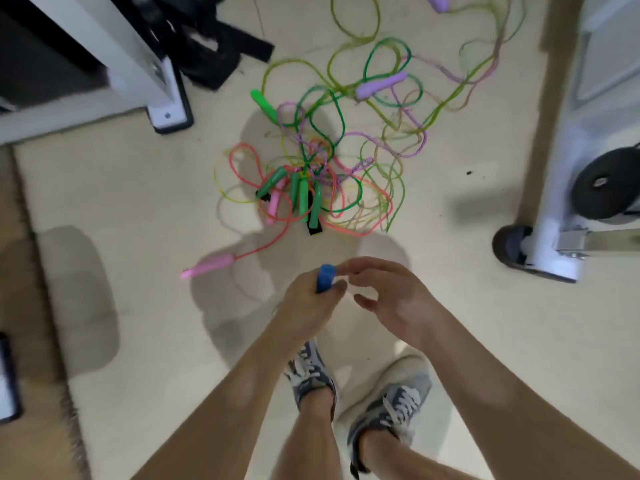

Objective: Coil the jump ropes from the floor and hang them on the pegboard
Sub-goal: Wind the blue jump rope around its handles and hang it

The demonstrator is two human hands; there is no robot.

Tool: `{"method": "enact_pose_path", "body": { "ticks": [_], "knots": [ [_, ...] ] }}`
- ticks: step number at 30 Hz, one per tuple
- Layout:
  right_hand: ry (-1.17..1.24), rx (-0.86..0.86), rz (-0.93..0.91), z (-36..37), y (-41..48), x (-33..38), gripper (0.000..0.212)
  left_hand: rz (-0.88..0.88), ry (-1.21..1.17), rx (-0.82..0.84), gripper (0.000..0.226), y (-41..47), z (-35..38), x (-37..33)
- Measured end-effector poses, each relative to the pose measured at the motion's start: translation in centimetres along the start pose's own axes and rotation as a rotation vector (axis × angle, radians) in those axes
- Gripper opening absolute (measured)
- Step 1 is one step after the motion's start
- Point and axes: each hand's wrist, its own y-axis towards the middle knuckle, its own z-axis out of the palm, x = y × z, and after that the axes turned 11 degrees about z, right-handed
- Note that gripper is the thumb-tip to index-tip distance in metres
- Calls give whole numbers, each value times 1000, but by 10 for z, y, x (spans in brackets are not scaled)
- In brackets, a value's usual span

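Above the tangled, looping jump ropes [304, 199], left fingers [337, 289] tight around a blue handle [326, 277], right fingers [363, 265] slack alongside.

Smooth, faintly glossy plastic: blue handle [325, 277], green handles [304, 201], pink handle [207, 266]. Smooth matt floor [138, 188]. Rough, fibrous rug [14, 271], left. White painted metal frame [561, 188], right. Cloth trainers [394, 403], near.
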Motion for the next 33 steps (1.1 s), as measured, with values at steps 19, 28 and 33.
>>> {"method": "enact_pose_path", "body": {
  "ticks": [19, 28, 33],
  "knots": [
    [273, 350, -799, 154, -612, 188, 67, 783, -185, -86, 33, -412, -127, -561],
    [-428, -246, -933, 215, -661, 129, 20, 1080, -142, -137, 32, -519, -166, -661],
    [-239, -309, -1116, 217, -721, 140, 28, 1067, 61, -331, 18, -527, -192, -672]
  ]
}}
